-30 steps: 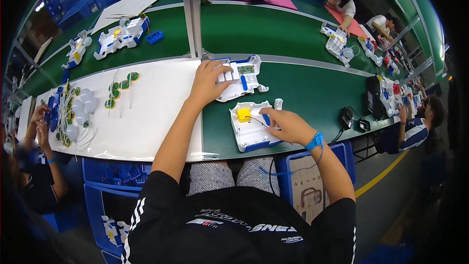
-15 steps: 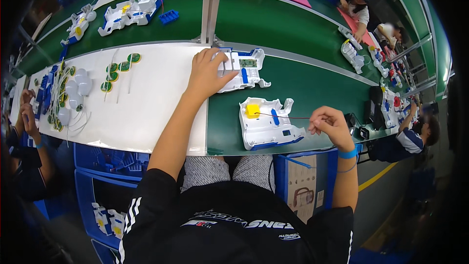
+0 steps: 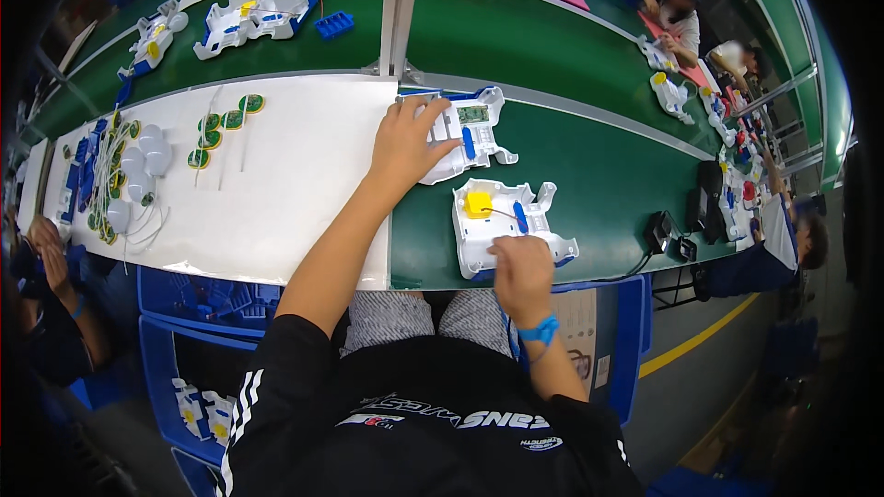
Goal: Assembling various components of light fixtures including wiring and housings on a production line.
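Okay, head view: left hand (image 3: 410, 143) lies over the left end of the upper shell (image 3: 483, 147), thumb and fingers spread on it; can't tell if it actually grips. Right hand (image 3: 523, 276) is at the near edge of the lower shell (image 3: 471, 244), fingers curled in; fingertips hidden, can't tell if they pinch anything. Both shells lie open side up on the green bench (image 3: 626, 193), lower one nearer the person. Upper shell has a green board (image 3: 473, 114) and a blue strip (image 3: 469, 143); lower has a yellow block (image 3: 478, 205), dark wire running from it toward a blue part (image 3: 521, 217). White sheet (image 3: 304, 221) on the left carries round boards (image 3: 210, 139) and white domes (image 3: 157, 159). Black adapters (image 3: 659, 232) sit right.
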The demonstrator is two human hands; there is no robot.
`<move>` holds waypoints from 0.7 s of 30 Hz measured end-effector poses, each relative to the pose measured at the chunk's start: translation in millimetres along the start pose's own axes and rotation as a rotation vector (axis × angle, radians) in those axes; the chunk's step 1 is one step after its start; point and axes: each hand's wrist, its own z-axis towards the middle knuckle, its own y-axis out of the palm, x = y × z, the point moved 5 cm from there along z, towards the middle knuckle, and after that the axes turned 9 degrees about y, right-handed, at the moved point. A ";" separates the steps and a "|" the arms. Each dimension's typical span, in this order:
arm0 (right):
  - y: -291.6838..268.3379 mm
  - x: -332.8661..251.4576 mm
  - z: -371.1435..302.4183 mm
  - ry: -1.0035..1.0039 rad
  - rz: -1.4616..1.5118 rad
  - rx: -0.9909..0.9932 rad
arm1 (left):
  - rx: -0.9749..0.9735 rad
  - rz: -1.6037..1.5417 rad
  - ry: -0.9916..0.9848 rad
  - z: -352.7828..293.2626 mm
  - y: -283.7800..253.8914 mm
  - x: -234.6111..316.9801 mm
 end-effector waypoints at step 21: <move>-28.4 109.1 14.7 -0.118 0.022 0.167 | -0.116 -0.353 -0.100 10.0 -25.9 -36.1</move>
